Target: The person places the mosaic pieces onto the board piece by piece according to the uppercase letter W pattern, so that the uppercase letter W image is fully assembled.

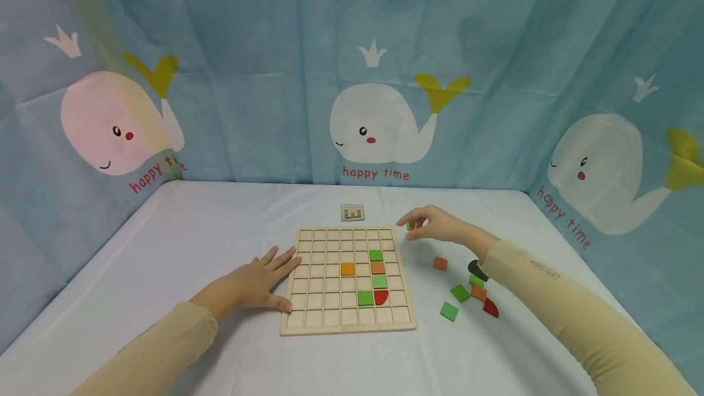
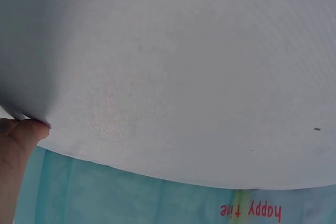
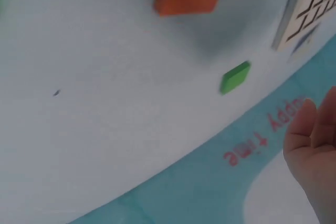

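A wooden grid board (image 1: 332, 301) lies on the white table, with several green, orange and red tiles in its cells. My left hand (image 1: 255, 280) rests spread along the board's left edge, fingers and thumb touching the frame. In the left wrist view only part of that hand (image 2: 21, 142) shows. Beyond the board's upper right corner my right hand (image 1: 434, 225) hovers with its fingers loosely bent. A green square tile (image 1: 408, 225) is near its fingertips; the right wrist view shows this green tile (image 3: 235, 77) on the cloth, apart from the hand (image 3: 312, 145).
Right of the board lie an orange tile (image 1: 440, 263), a green tile (image 1: 448, 311), another green tile (image 1: 460, 293) and a red quarter-round piece (image 1: 491, 307). A black piece (image 1: 478, 270) is partly behind the right sleeve. A small pattern card (image 1: 352, 212) lies behind the board.
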`<action>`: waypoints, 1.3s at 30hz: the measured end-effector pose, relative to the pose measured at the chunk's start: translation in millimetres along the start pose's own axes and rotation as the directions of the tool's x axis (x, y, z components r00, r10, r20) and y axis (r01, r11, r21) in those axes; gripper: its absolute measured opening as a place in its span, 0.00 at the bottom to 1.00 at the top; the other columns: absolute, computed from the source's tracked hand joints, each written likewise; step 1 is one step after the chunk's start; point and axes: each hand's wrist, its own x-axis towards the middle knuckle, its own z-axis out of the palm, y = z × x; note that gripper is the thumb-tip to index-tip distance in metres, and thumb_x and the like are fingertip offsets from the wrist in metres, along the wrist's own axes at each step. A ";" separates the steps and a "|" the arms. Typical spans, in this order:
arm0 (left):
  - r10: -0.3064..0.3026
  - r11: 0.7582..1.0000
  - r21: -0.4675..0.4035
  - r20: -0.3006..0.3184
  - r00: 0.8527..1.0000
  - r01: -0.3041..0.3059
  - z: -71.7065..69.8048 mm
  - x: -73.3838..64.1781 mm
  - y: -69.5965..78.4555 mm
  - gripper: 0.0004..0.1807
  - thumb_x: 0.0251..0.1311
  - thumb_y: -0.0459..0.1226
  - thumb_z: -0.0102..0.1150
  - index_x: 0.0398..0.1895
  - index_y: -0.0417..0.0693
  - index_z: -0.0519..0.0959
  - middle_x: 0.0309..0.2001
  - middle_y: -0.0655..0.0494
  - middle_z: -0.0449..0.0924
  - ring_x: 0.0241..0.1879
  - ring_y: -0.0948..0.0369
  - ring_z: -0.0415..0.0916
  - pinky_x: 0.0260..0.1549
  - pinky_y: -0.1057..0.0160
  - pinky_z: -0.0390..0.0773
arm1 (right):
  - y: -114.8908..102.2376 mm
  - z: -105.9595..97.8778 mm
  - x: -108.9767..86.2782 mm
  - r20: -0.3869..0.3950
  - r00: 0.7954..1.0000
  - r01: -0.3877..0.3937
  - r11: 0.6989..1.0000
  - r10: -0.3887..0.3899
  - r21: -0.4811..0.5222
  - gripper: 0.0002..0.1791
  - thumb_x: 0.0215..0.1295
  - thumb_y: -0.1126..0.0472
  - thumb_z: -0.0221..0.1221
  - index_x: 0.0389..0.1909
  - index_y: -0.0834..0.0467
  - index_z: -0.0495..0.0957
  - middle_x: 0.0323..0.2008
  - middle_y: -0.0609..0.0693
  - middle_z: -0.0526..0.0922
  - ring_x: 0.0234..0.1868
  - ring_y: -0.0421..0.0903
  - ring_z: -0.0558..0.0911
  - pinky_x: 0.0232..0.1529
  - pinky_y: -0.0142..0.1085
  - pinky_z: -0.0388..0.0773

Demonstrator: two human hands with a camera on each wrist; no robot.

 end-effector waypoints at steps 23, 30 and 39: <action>-0.004 1.000 0.007 0.011 1.000 0.004 0.9 1.0 -2.3 0.58 0.50 0.70 0.52 0.77 0.47 0.50 0.78 0.47 0.40 0.74 0.38 0.37 0.64 0.34 0.52 | 61.0 -18.8 20.5 0.002 0.981 -0.193 0.980 0.193 0.048 0.27 0.66 0.61 0.62 0.64 0.63 0.71 0.56 0.65 0.72 0.53 0.56 0.73 0.48 0.45 0.74; -0.004 1.000 0.012 0.012 1.000 0.004 -0.4 0.5 -0.6 0.58 0.49 0.71 0.52 0.77 0.47 0.50 0.77 0.46 0.40 0.73 0.38 0.38 0.63 0.33 0.52 | 63.5 -14.1 34.2 0.081 0.948 -0.309 0.951 0.307 0.013 0.31 0.61 0.62 0.67 0.65 0.60 0.69 0.45 0.57 0.72 0.35 0.46 0.69 0.36 0.36 0.69; 0.000 1.000 0.017 -0.001 1.000 0.000 1.2 1.0 -1.0 0.58 0.49 0.71 0.53 0.77 0.47 0.51 0.77 0.46 0.41 0.73 0.38 0.39 0.63 0.33 0.54 | 57.9 -15.5 43.3 0.079 0.928 -0.358 0.929 0.365 -0.089 0.25 0.62 0.64 0.65 0.60 0.59 0.73 0.40 0.56 0.73 0.33 0.45 0.71 0.36 0.37 0.71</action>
